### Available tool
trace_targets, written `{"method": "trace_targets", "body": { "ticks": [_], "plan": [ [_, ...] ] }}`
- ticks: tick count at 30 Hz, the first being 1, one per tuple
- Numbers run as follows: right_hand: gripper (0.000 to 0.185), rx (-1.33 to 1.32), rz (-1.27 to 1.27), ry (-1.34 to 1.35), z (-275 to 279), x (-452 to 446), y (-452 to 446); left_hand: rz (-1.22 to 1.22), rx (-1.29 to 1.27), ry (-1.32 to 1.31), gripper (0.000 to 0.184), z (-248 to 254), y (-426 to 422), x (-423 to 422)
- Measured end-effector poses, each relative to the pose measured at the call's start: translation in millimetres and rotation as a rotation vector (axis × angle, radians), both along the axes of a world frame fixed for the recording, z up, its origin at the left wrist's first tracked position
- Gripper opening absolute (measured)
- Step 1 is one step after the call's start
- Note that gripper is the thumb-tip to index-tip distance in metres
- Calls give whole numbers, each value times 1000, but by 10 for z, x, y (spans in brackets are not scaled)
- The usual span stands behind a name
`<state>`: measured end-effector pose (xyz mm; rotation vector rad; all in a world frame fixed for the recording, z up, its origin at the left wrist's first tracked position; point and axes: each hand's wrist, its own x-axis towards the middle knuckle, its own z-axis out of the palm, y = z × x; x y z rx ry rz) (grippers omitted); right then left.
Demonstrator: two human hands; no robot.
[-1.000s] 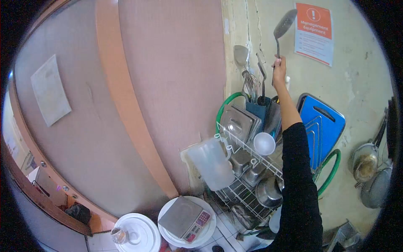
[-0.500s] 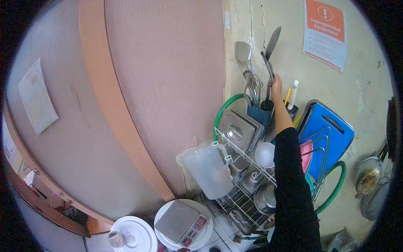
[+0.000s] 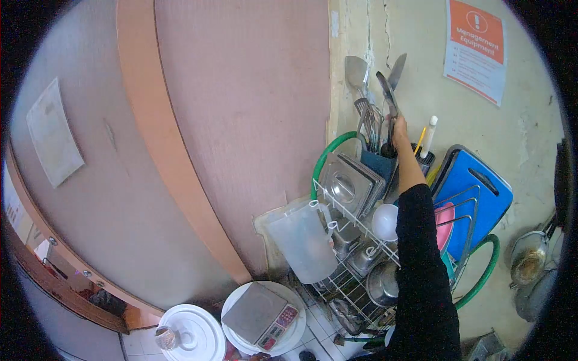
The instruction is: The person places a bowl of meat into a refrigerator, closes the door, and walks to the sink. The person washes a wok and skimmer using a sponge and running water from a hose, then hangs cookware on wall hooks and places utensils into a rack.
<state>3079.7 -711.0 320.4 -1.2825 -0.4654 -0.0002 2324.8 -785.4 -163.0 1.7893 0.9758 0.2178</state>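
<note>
My right hand [image 3: 400, 130] reaches up to the utensil holder [image 3: 378, 161] at the back of the wire rack. Its fingers are closed around a knife [image 3: 397, 71], whose broad blade points upward; its handle is mostly hidden by the hand. Just left of the blade, a dark curved utensil [image 3: 386, 90] stands upright, close against my fingers. A wide metal spatula [image 3: 356, 72] and a wire whisk [image 3: 373, 127] also stand in the holder. My left hand cannot be made out in the picture.
The wire rack [image 3: 355, 287] carries metal lids [image 3: 343, 186], a plastic jug [image 3: 302, 243], a white bowl [image 3: 385, 222] and a metal bowl [image 3: 383, 284]. Blue cutting boards [image 3: 487, 207] lean at right. Below left are a scale [image 3: 256, 313] and a white lidded bucket [image 3: 195, 337].
My right hand and the knife have come down a little toward the holder. The dark curved utensil keeps its place there, and the whole view has shifted slightly.
</note>
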Motion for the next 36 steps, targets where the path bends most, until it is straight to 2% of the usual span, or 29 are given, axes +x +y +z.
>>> {"method": "trace_targets", "body": {
  "ticks": [1, 2, 3, 4, 5, 7, 8, 10, 11, 12, 14, 15, 17, 19, 21, 22, 23, 24, 26, 28, 29, 32, 34, 36],
  "plan": [
    [36, -4, -3, 1, -4, 74, 11, 1, -24, 7, 19, 39, -38, -29],
    [38, -41, -131, 72, -46, 359, 75, -3, -26, 7, 19, -18, -49, -36],
    [41, -77, -261, 145, -80, 572, 148, -30, 27, -8, 18, -89, -57, -55],
    [41, -78, -268, 147, -96, 676, 217, -59, 80, -22, 18, -139, -61, -78],
    [44, 22, -323, 230, -117, 773, 276, -66, 78, -20, 18, -177, -64, -98],
    [72, -9, -342, 263, 123, 105, 109, -142, 244, -81, 18, -213, -73, -121],
    [72, -7, -344, 263, 193, -13, 65, -144, 245, -82, 18, -188, -73, -108],
    [76, 414, -220, 394, 275, -147, -14, -100, 214, -223, 19, -113, -79, -77],
    [76, 415, -221, 394, 427, -408, -101, -101, 215, -223, 19, -112, -77, -76],
    [78, 588, -147, 386, 610, -671, -207, -95, 153, -161, 19, -111, -75, -69],
    [82, 666, -35, 234, 814, -716, -412, -91, 97, -97, 20, -115, -51, -51],
    [84, 571, 0, 94, 913, -633, -524, -99, 88, -59, 19, -112, -35, -47],
    [72, 254, -18, -177, 1198, -837, -698, -109, 83, -18, 19, 23, 3, -29],
    [62, -233, -160, -320, 1482, -1050, -608, -107, -82, -30, 18, 251, 15, 9],
    [59, -542, -58, -753, 1443, -686, -269, -100, -50, -31, 18, 184, 9, 28],
    [59, -549, -60, -751, 1458, -740, -220, -86, -11, -39, 18, 102, 47, 76],
    [58, -714, -234, -796, 1498, -862, -142, -106, 205, -162, 21, -152, 134, 94],
    [57, -872, -409, -834, 1543, -946, -116, -106, 209, -157, 21, 41, 138, 177],
    [54, -878, -423, -825, 1684, -937, -262, 95, 112, -101, 15, 972, 126, 658],
    [48, -828, -513, -745, 1738, -745, -367, 106, 64, -98, 15, 1235, 173, 852],
    [46, -761, -589, -672, 1775, -623, -417, 110, 21, -101, 15, 1280, 196, 908],
    [43, -763, -554, -564, 1895, -462, -578, 48, 47, -139, 14, 965, 286, 897],
    [44, -787, -605, -548, 1723, -399, -513, 43, 72, -129, 16, 748, 298, 847],
    [46, -810, -658, -543, 1620, -430, -466, -121, 207, -142, 18, 858, 285, 898]
  ]
}}
